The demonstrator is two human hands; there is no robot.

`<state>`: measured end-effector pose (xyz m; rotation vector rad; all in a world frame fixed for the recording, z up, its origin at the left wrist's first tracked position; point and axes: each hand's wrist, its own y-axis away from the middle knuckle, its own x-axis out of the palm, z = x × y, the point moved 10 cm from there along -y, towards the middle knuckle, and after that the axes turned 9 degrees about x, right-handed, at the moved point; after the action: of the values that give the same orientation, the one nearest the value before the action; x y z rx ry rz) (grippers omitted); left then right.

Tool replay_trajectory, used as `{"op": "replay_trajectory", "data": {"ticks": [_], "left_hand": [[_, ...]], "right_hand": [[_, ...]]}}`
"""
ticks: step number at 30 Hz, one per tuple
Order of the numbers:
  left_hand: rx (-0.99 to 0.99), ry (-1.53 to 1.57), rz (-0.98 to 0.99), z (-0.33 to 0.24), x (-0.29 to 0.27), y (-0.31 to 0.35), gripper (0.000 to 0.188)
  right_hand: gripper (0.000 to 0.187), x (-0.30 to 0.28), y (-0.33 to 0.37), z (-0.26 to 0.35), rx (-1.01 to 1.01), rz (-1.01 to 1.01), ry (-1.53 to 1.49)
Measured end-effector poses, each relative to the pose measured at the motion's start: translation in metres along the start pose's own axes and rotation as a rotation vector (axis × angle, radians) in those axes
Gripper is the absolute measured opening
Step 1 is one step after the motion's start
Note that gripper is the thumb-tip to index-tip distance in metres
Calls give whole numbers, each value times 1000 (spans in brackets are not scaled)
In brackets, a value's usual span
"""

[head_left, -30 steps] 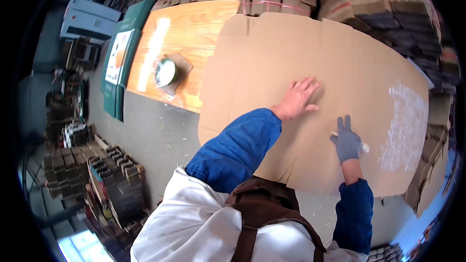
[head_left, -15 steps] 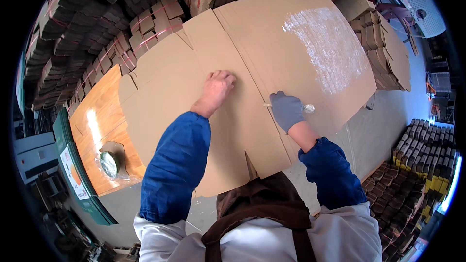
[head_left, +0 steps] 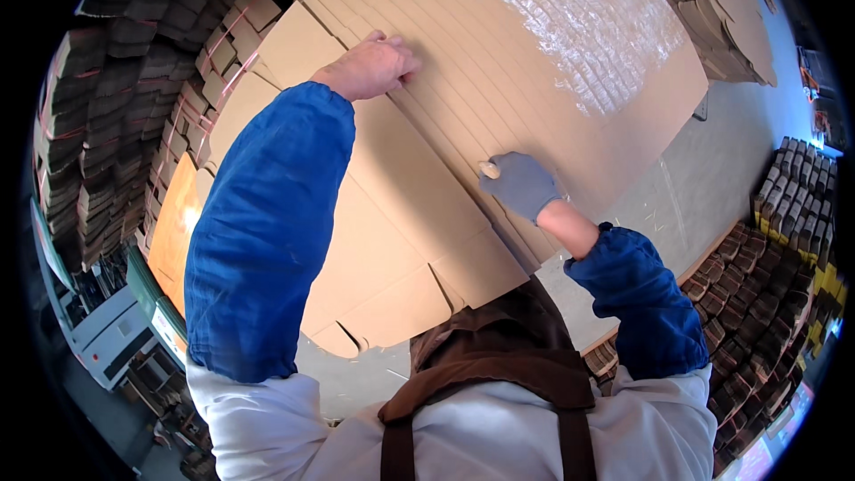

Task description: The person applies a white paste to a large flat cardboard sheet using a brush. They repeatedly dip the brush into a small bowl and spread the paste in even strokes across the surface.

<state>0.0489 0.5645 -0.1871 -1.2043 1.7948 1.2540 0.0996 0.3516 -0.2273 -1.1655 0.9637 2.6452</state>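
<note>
Large brown cardboard sheets [head_left: 401,174] lie before me, their edges stepped in many parallel lines. A patch of white streaky coating [head_left: 579,22] covers the upper right part. My bare left hand [head_left: 370,69] is closed, its curled fingertips at the stepped edges of the sheets, left of the coating. Lower and to the right, my right hand [head_left: 519,187], in a grey glove, is closed in a fist just above or on the sheets. From its thumb side pokes the pale blunt end of a stick-like handle [head_left: 489,170]; the rest of it is hidden.
Tall stacks of folded cardboard [head_left: 116,125] rise at the left, with red-strapped bundles [head_left: 218,53] beside them. More cardboard [head_left: 712,22] is piled at the far right. Dark brown stacks [head_left: 739,312] stand on the right. An orange wooden surface [head_left: 169,232] shows at the left.
The cardboard has fanned out into many stepped edges. My left hand has moved forward and slightly left. My right hand shifts slightly, still closed on the handle. The view has turned and moved.
</note>
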Motion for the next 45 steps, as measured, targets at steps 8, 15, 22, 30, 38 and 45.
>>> {"op": "replay_trajectory", "data": {"ticks": [8,15,22,30,38,45], "left_hand": [[26,83,105,-5,8,-3,6],[14,5,136,-8,7,-5,6],[-20,46,201,-6,16,-3,7],[-38,83,195,-4,16,-2,7],[-46,58,149,-6,13,-1,6],[-79,41,136,-2,16,-1,5]], "right_hand": [[29,-3,-3,-5,145,140,-163],[29,7,-12,4,43,101,-22],[31,10,-14,21,61,234,145],[29,11,-21,27,53,254,192],[27,7,-21,29,40,228,232],[27,10,-25,26,38,230,254]]}}
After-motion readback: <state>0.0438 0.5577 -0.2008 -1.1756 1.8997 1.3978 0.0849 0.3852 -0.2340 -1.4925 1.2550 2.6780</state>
